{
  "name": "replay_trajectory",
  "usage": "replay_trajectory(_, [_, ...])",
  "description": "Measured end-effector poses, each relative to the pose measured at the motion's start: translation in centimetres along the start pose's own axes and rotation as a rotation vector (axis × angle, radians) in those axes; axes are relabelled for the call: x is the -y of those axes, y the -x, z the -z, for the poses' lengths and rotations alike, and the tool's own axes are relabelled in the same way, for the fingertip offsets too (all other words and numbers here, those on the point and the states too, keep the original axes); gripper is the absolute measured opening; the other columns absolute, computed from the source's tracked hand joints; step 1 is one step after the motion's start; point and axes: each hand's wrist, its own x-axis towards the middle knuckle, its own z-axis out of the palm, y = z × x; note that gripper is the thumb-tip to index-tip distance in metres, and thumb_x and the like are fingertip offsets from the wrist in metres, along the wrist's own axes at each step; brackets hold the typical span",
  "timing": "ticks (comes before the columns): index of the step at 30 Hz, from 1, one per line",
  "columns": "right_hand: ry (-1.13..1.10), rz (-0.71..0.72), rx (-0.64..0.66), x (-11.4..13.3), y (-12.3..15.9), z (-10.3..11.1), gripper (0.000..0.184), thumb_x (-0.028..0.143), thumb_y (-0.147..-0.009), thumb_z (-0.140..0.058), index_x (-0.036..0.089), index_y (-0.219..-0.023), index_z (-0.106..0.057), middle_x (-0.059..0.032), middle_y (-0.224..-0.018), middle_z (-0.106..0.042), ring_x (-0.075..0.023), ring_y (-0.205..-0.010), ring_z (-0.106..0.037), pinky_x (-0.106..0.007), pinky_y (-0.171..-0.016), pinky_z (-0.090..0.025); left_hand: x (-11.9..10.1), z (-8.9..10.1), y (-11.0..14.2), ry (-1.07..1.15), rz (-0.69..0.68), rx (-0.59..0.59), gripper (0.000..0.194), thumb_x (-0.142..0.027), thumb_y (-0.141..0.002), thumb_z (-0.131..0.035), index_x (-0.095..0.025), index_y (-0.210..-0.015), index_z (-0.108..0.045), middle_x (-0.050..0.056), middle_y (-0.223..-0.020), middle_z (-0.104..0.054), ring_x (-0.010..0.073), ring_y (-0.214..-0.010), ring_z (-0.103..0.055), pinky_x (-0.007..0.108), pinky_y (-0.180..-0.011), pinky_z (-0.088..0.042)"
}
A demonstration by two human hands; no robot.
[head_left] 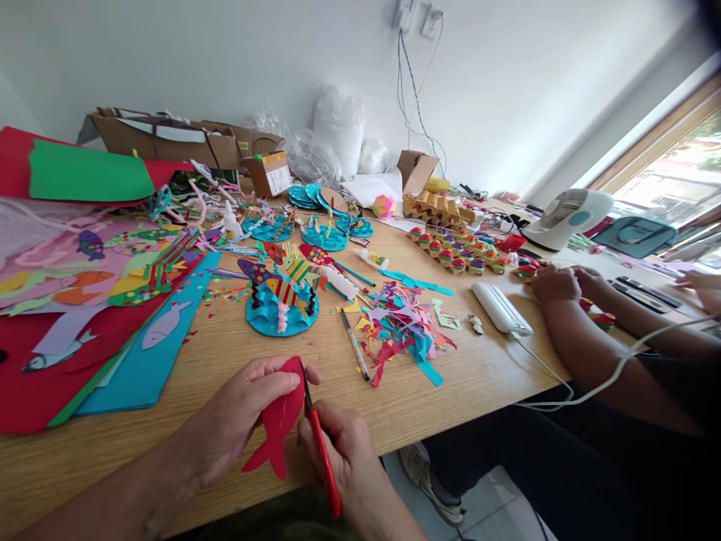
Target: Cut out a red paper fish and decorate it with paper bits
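Note:
Near the table's front edge, my left hand (245, 402) pinches a red fish cut-out (282, 413) by its upper end. The fish hangs with its forked tail toward me, and a thin pale line runs along its body. My right hand (343, 447) is wrapped round the red handles of a pair of scissors (322, 451). Their dark blades point up and away, lying against the fish's right edge by my left fingertips. Beyond my hands stands a blue scalloped disc (264, 323) decorated with colourful paper fish.
Paper scraps (405, 323) and a pen (354, 346) lie ahead. Coloured sheets with fish cut-outs (163, 327) cover the left. At right, a white power strip (501, 308) with a cable lies near another person's arms (586, 323). Glue bottles (341, 283) and boxes (270, 174) stand farther back.

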Motion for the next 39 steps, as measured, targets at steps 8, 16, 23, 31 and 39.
replay_trajectory(8, [0.015, -0.002, -0.010, -0.2, -0.1, 0.1, 0.036, 0.036, -0.087, -0.054, 0.019, -0.059, -0.038, 0.0056, -0.056, -0.034, -0.0082, -0.053, -0.031, -0.021, -0.051, -0.026, 0.0, 0.0, -0.1, -0.022, 0.013, 0.018, 0.029, -0.039, -0.072, -0.064, -0.017, -0.091, -0.066, -0.002, -0.070, -0.061, 0.0124, -0.063, -0.048, 0.022, -0.059, -0.037])
replay_trajectory(16, [0.034, 0.013, -0.013, -0.1, -0.1, 0.1, 0.037, 0.037, -0.087, -0.053, 0.019, -0.058, -0.038, 0.0054, -0.056, -0.035, -0.0086, -0.054, -0.031, -0.021, -0.051, -0.026, 0.0, 0.0, 0.0, -0.048, 0.005, 0.039, 0.029, -0.039, -0.072, -0.063, -0.018, -0.091, -0.066, -0.001, -0.075, -0.062, 0.0149, -0.070, -0.051, 0.024, -0.064, -0.039])
replay_trajectory(23, [0.002, 0.003, -0.017, -0.5, 0.1, 0.1, 0.036, 0.034, -0.087, -0.053, 0.019, -0.059, -0.037, 0.0057, -0.056, -0.033, -0.0077, -0.053, -0.030, -0.021, -0.050, -0.026, 0.1, -0.1, -0.1, -0.025, 0.027, 0.068, 0.029, -0.039, -0.072, -0.064, -0.018, -0.092, -0.065, 0.000, -0.078, -0.064, 0.0159, -0.072, -0.054, 0.025, -0.067, -0.041])
replay_trajectory(31, [-0.014, 0.058, -0.023, -0.6, 0.0, 0.1, 0.039, 0.039, -0.088, -0.052, 0.019, -0.058, -0.037, 0.0054, -0.056, -0.032, -0.0078, -0.053, -0.029, -0.021, -0.048, -0.025, 0.4, 0.1, -0.1, -0.039, 0.011, 0.069, 0.027, -0.035, -0.073, -0.062, -0.017, -0.093, -0.067, 0.002, -0.085, -0.066, 0.0176, -0.077, -0.057, 0.025, -0.070, -0.043])
replay_trajectory(39, [-0.148, -0.052, 0.027, 0.3, 0.4, 0.9, 0.043, 0.055, -0.088, -0.045, 0.019, -0.065, -0.044, 0.0050, -0.056, -0.038, -0.0083, -0.050, -0.035, -0.020, -0.045, -0.026, -0.3, 0.2, 0.0, -0.114, -0.008, 0.072, 0.024, -0.035, -0.073, -0.061, -0.017, -0.089, -0.068, -0.001, -0.066, -0.059, 0.0171, -0.069, -0.053, 0.024, -0.062, -0.041])
